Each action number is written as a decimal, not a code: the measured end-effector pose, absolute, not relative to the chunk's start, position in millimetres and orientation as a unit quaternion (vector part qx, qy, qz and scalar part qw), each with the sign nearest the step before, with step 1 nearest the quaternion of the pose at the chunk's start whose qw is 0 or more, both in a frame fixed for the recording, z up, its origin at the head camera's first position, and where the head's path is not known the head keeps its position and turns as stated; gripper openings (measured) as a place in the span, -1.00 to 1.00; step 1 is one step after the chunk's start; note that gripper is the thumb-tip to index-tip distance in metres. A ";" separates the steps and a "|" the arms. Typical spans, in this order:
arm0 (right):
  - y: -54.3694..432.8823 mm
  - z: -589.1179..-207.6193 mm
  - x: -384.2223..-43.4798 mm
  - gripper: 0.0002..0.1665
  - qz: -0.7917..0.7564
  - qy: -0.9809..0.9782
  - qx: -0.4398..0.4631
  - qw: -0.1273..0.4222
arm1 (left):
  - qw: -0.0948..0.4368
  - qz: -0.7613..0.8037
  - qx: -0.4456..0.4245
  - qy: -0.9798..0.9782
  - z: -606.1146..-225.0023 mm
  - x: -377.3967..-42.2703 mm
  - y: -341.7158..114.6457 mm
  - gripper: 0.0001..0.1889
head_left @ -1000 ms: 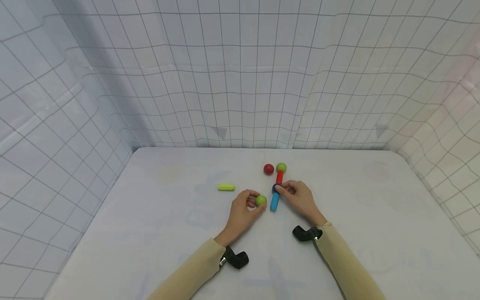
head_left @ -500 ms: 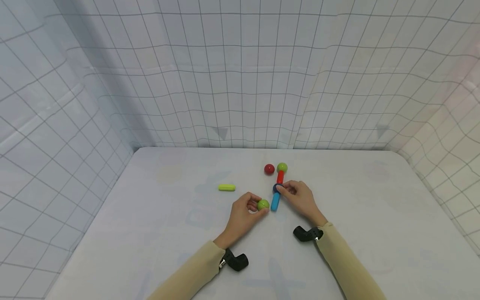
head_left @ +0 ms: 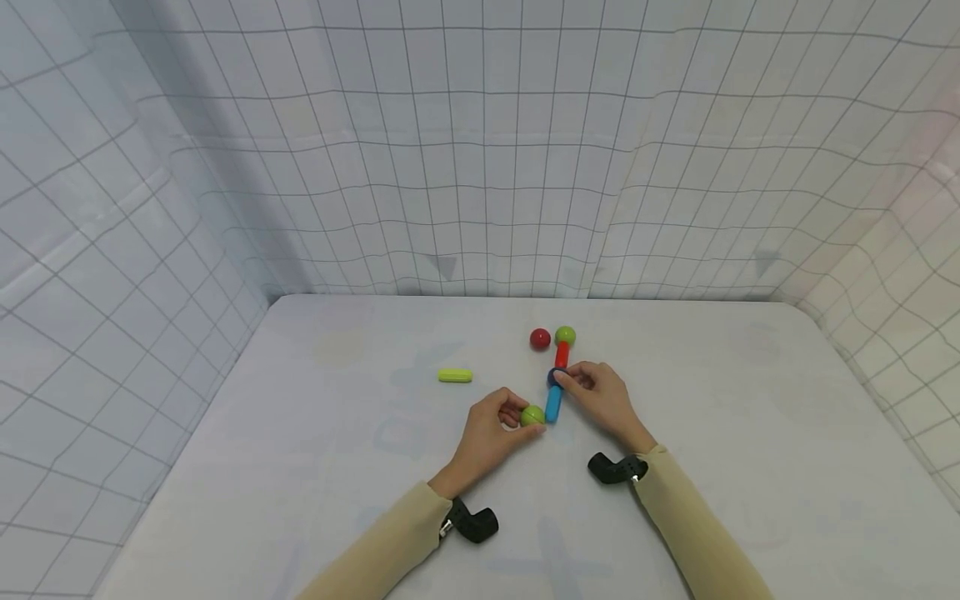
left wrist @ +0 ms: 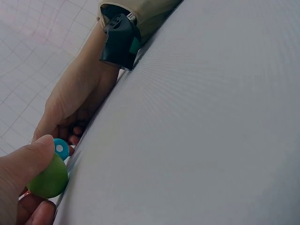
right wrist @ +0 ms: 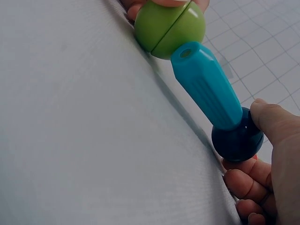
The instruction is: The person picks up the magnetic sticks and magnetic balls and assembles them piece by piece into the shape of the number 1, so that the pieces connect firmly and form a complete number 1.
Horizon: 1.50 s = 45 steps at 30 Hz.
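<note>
My left hand (head_left: 491, 433) pinches a light green ball (head_left: 532, 416) between thumb and fingers; a thin seam circles the ball. It sits right at the free end of a blue ridged rod (head_left: 553, 403), whose end face has a round hole. My right hand (head_left: 602, 400) grips a dark blue ball (right wrist: 236, 138) from which the blue rod extends. On that ball's far side a red rod (head_left: 562, 355) runs up to another green ball (head_left: 566, 336), all in one line. The right wrist view shows the green ball overlapping the rod's tip.
A dark red ball (head_left: 540, 339) lies just left of the far green ball. Further left is a yellow-green rod (head_left: 455, 376) on the white table (head_left: 360, 500). White grid-lined sheets (head_left: 480, 150) enclose the back and sides.
My left hand has brought the green ball right and toward me, to the end of the blue rod. The right hand keeps holding the dark blue ball, almost still.
</note>
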State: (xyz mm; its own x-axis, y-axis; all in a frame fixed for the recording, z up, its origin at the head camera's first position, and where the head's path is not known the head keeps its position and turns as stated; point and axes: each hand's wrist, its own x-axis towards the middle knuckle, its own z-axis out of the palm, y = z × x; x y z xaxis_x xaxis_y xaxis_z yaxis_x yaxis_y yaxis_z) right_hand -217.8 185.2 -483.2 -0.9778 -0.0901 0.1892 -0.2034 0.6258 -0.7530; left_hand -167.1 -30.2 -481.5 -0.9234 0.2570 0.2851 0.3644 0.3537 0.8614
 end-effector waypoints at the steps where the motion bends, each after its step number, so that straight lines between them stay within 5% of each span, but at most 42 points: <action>1: 185.3 -483.4 -217.9 -0.63 0.424 -0.900 0.082 0.066 | 0.050 -0.534 -0.191 -0.822 -481.8 -167.2 -30.1 -0.67; 45: 185.5 -481.7 -215.8 -0.57 0.423 -0.899 0.092 0.072 | 0.049 -0.512 -0.211 -0.831 -484.2 -161.4 -23.4 -0.67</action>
